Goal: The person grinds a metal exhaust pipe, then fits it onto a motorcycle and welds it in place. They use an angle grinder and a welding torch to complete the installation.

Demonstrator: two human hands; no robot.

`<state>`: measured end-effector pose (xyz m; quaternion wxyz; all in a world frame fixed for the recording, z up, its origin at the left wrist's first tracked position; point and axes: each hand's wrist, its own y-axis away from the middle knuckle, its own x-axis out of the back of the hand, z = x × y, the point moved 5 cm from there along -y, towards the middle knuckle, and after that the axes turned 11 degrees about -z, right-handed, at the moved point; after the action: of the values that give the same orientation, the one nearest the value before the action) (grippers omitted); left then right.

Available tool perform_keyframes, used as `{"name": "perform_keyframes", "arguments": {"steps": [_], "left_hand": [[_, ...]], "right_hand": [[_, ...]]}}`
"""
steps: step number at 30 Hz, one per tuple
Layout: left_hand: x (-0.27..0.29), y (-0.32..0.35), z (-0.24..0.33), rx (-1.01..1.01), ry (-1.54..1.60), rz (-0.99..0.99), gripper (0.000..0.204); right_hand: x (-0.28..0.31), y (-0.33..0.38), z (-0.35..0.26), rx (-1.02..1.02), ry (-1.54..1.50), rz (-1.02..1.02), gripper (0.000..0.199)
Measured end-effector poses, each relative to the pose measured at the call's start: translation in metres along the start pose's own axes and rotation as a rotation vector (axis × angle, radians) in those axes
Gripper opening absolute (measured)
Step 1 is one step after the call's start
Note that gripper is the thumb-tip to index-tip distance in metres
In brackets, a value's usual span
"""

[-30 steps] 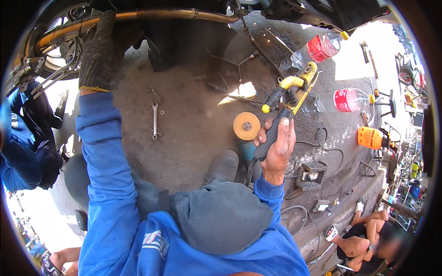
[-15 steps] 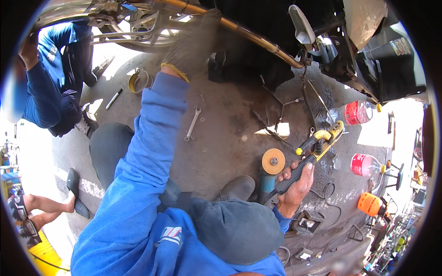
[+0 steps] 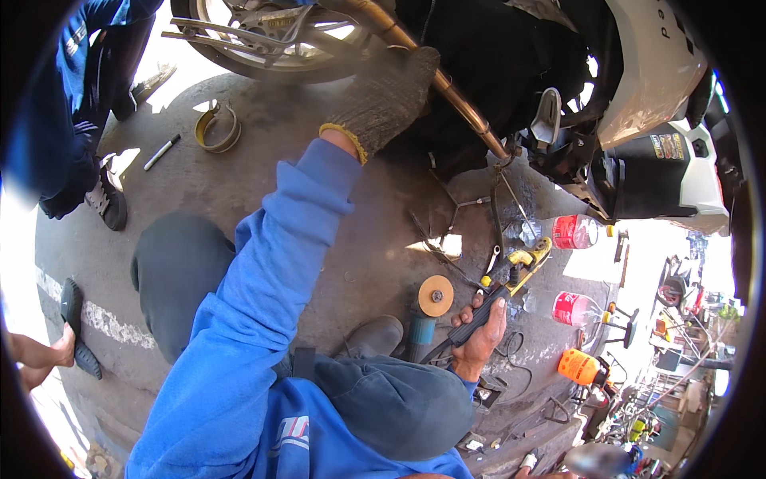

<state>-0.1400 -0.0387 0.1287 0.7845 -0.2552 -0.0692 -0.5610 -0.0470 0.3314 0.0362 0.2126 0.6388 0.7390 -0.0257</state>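
In my bare right hand [image 3: 480, 335] is a welding electrode holder [image 3: 523, 275] with yellow jaws, gripped by its black handle. A thin rod [image 3: 513, 195] slants from its jaws toward the lower end of a copper-coloured exhaust pipe [image 3: 467, 112]. My left hand [image 3: 383, 100], in a grey knit glove with a yellow cuff, is higher up with its fingers curled over that pipe. An angle grinder [image 3: 420, 331] with a teal body and a tan disc [image 3: 436, 295] stands on the ground beside my right hand. The left fingertips are partly hidden behind the glove's back.
A motorcycle wheel [image 3: 319, 60] and white fairing [image 3: 654, 68] lie ahead. Two red-labelled bottles [image 3: 570, 231], an orange bottle [image 3: 578, 367] and cables [image 3: 519, 367] are at right. A metal ring clamp [image 3: 217, 132] and a marker [image 3: 162, 152] lie left, near another person's shoe [image 3: 112, 199].
My gloved left hand has come down and right along the pipe. The view has shifted, showing more of the wheel and fairing. My right hand keeps its hold on the electrode holder.
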Motion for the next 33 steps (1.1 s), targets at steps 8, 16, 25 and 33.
{"name": "perform_keyframes", "arguments": {"steps": [8, 16, 25, 33], "left_hand": [[0.006, -0.001, 0.010, 0.125, -0.101, 0.065, 0.048], [0.007, 0.009, 0.011, 0.367, 0.242, 0.079, 0.044], [-0.005, 0.007, 0.015, 0.211, 0.482, 0.178, 0.046], [0.017, 0.003, 0.003, -0.209, -0.497, 0.056, 0.044]], "right_hand": [[-0.005, 0.002, -0.003, -0.055, 0.021, 0.058, 0.045], [-0.001, 0.001, -0.002, 0.040, 0.020, 0.038, 0.045], [-0.002, 0.000, -0.002, 0.073, -0.033, 0.009, 0.043], [0.001, 0.000, 0.001, 0.055, -0.137, -0.005, 0.043]]}}
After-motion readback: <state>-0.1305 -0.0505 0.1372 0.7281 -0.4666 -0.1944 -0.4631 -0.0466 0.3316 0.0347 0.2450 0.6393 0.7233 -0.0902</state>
